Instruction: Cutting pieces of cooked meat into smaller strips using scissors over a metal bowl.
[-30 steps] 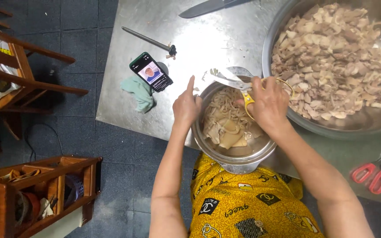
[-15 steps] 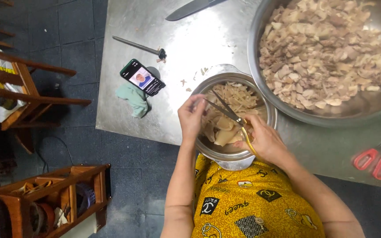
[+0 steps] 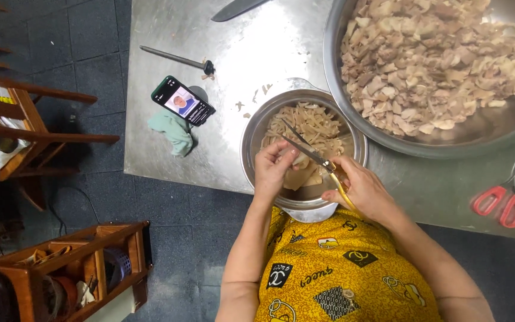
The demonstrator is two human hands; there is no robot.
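My right hand (image 3: 362, 189) grips yellow-handled scissors (image 3: 314, 156), whose open blades reach over a small steel bowl (image 3: 257, 128). The bowl holds pale strips of cut meat (image 3: 312, 124). My left hand (image 3: 274, 167) pinches a pale piece of meat (image 3: 300, 174) over the near side of the bowl, right at the blades. Beyond it to the right stands a big steel basin (image 3: 484, 134) heaped with chopped pale meat pieces (image 3: 424, 65).
On the steel table (image 3: 168, 149) lie a phone (image 3: 183, 100) propped on a green cloth (image 3: 174, 131), a sharpening rod (image 3: 177, 59), a knife (image 3: 236, 9) and red-handled scissors (image 3: 505, 200). Wooden chairs (image 3: 25, 119) and a wooden shelf (image 3: 61, 268) stand on the dark tiled floor to the left.
Both hands have come down from the bowl's far rim to its near side. The scissors now point across the bowl and my left hand has picked up a piece of meat.
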